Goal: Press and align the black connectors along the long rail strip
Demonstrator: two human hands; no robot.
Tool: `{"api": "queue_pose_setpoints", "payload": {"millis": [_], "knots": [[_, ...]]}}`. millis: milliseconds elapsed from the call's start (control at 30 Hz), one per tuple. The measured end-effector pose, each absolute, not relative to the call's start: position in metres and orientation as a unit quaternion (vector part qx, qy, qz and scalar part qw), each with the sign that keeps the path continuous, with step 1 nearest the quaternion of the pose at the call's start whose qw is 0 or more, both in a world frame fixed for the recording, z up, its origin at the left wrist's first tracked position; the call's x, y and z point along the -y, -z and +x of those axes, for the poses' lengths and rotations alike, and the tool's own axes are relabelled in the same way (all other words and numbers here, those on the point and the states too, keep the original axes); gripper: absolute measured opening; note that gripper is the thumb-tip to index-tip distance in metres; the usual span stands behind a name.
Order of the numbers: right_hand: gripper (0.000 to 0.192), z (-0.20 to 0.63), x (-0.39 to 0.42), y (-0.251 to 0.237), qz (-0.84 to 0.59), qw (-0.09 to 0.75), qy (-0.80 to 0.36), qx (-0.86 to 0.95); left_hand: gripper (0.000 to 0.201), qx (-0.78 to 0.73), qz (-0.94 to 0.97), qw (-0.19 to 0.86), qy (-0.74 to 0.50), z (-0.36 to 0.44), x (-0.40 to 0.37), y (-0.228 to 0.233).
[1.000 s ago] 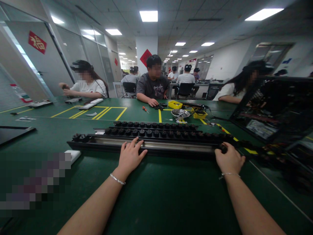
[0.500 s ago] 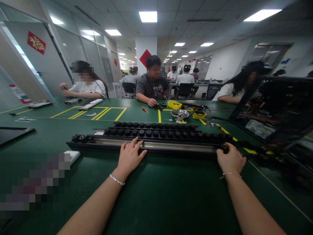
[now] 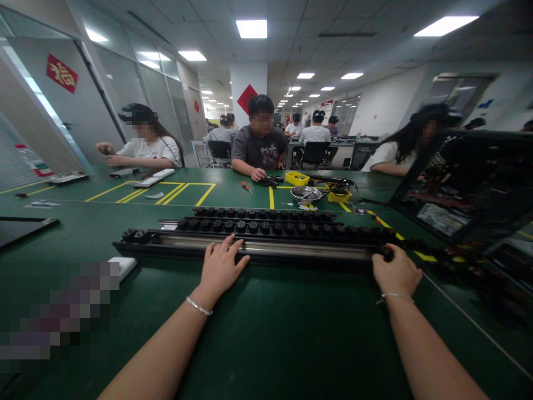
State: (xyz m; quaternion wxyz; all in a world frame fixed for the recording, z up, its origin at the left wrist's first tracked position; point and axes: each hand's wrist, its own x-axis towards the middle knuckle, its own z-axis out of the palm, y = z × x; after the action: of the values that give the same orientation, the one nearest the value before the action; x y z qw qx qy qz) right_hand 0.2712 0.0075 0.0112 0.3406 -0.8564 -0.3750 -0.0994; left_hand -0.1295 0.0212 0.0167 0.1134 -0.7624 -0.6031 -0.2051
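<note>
A long black metal channel [image 3: 283, 257] with a bare silvery inside lies crosswise before me, like the housing of a power strip. Two black socket pieces [image 3: 140, 235] sit at its left end. My left hand [image 3: 222, 265] rests on its near edge, fingers spread over the opening. At the right end, my right hand [image 3: 397, 271] is closed around a small black socket piece [image 3: 387, 254], mostly hidden by the fingers. Just behind lie two more black strips, a nearer row of round sockets [image 3: 253, 227] and a farther row [image 3: 241, 213].
An open black computer case [image 3: 453, 189] stands at the right, dark cables beside it. Farther back are a steel bowl [image 3: 306, 193], a yellow tray [image 3: 297, 178] and a screwdriver [image 3: 247, 187]. A white object [image 3: 124, 268] lies at the left. Several people sit around.
My right hand has shifted slightly to the right along the channel, with the socket piece in its fingers. My left hand has stayed in place.
</note>
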Motion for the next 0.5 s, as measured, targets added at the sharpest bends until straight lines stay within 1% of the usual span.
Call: {"api": "queue_pose_setpoints", "payload": {"millis": [267,500], "knots": [[0.046,0.2716,-0.0059,-0.0119,-0.848,0.357,0.113,0.374,0.047,0.601,-0.762,0.115,0.209,-0.1297,-0.0218,-0.016],[0.046,0.2788,-0.0076,-0.0088,-0.84,0.37,0.151,0.368,0.048,0.6,-0.763,0.123,0.204,-0.1293,-0.0219,-0.0159]]}}
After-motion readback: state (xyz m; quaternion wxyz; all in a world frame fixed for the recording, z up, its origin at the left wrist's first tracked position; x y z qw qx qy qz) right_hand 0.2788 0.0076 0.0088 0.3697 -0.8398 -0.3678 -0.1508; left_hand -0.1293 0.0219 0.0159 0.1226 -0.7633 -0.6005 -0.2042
